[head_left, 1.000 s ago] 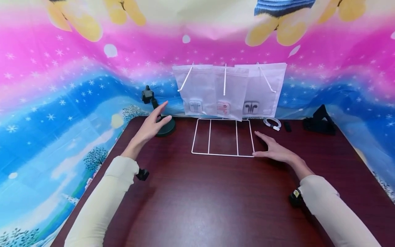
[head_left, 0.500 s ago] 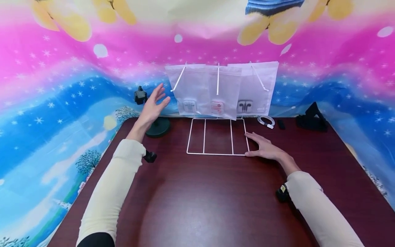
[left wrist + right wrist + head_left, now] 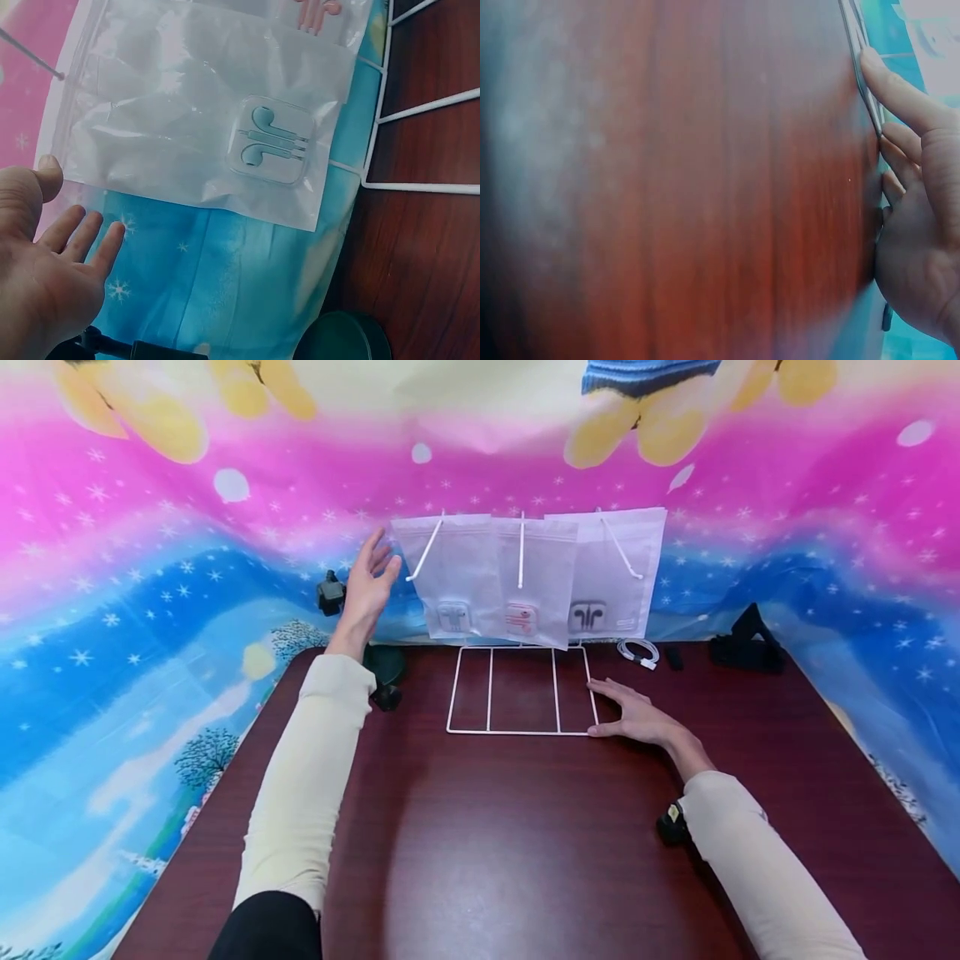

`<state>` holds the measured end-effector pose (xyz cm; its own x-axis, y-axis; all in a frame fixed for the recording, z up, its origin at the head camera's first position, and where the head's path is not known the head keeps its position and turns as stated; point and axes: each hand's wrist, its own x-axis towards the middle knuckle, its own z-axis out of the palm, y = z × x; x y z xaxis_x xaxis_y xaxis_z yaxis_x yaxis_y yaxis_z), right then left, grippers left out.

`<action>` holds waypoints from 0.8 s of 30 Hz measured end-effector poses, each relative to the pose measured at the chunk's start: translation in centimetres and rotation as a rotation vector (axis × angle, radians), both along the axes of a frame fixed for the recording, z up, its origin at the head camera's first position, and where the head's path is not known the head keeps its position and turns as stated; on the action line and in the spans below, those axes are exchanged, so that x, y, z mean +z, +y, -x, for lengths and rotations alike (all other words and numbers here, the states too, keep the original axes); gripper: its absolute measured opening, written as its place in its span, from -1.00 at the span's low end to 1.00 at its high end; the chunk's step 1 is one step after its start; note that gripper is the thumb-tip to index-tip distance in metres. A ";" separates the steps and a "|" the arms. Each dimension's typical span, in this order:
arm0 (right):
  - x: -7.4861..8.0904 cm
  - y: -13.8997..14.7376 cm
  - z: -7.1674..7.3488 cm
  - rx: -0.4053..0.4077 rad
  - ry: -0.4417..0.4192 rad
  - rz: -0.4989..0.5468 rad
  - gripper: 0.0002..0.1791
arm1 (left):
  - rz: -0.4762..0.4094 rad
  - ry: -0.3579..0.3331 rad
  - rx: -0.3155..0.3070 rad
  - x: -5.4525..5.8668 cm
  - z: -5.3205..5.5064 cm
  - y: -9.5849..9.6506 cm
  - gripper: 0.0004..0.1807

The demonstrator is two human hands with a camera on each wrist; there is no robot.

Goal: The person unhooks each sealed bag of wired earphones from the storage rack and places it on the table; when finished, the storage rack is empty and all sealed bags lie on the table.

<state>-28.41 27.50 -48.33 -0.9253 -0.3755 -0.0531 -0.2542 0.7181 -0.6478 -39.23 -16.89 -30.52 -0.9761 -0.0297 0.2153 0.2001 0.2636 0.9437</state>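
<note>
My left hand [image 3: 367,592], fingers spread, is raised at the left edge of a frosted zip bag [image 3: 450,564] hanging from a white prong. In the left wrist view the thumb tip overlaps the top corner of this bag [image 3: 165,105]; pale blue earphones [image 3: 274,139] in a clear case show inside it. Beside it hang a bag with pink earphones [image 3: 521,618] and a larger bag with black earphones [image 3: 587,615]. My right hand [image 3: 641,717] lies low with fingers extended, fingertips and thumb at the right side of the white wire rack's base [image 3: 517,732].
A dark green round-based stand [image 3: 386,665] is partly hidden behind my left arm. At the back right lie a coiled white cable [image 3: 637,653], a small black object [image 3: 674,658] and a black folding stand [image 3: 748,647]. Patterned cloth [image 3: 247,543] surrounds the dark wooden table [image 3: 487,843].
My left hand has risen from near the green stand to the left bag's edge. My right hand has come in from just beside the rack to its right side. The view has shifted slightly.
</note>
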 end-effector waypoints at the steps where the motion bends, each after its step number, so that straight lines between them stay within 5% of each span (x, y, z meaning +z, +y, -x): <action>1: 0.0 0.0 0.0 0.002 0.002 -0.002 0.04 | -0.014 -0.006 -0.002 0.1 0.1 0.1 -0.32; 8: -0.3 -0.2 0.1 0.011 0.006 -0.001 0.05 | -0.140 -0.040 -0.026 0.7 0.2 0.4 -0.35; 14: -0.2 -0.6 0.2 0.011 -0.013 0.011 0.06 | -0.238 -0.015 0.029 0.5 0.0 -0.4 -0.39; 19: -0.1 -0.8 0.3 0.007 -0.029 0.020 0.06 | -0.275 0.027 0.107 0.3 -0.4 -0.2 -0.47; 24: -0.2 -0.7 0.3 -0.007 -0.031 0.023 0.06 | -0.236 0.039 0.086 0.6 -0.8 0.7 -0.55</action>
